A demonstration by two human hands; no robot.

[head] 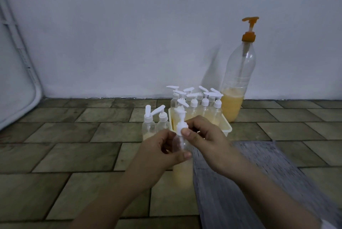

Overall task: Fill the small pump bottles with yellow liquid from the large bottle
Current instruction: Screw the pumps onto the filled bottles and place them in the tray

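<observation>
Fingers (185, 132) of the right hand (205, 140) pinch the white pump cap (180, 127) of a small pump bottle (182, 166), while the left hand (162, 152) curls round the clear neck just below, thumb across the front. The bottle is held upright between the two hands, above the tiled floor (74, 154); its lower part shows yellow liquid, its upper part looks clear. Motion blur softens the hands, so whether the cap is being tightened or loosened cannot be told.

Just behind the hands sits a pale tub (226, 124) crowded with more capped small bottles (196, 105), most showing yellow inside. Two further small bottles (155, 127) stand on the floor just left of the tub, touching each other, with only a little liquid at the bottom. The large bottle (236, 80), with an orange pump (249, 31), stands to the right behind the tub, near the white wall (129, 34), holding liquid only in its lower part. A grey striped cloth (259, 173) lies under the right forearm.

Likely risks: a cap threaded crookedly could leak later; a slack hold at the neck could let the bottle slip and spill; an elbow swing could knock over the two bottles standing loose on the floor.
</observation>
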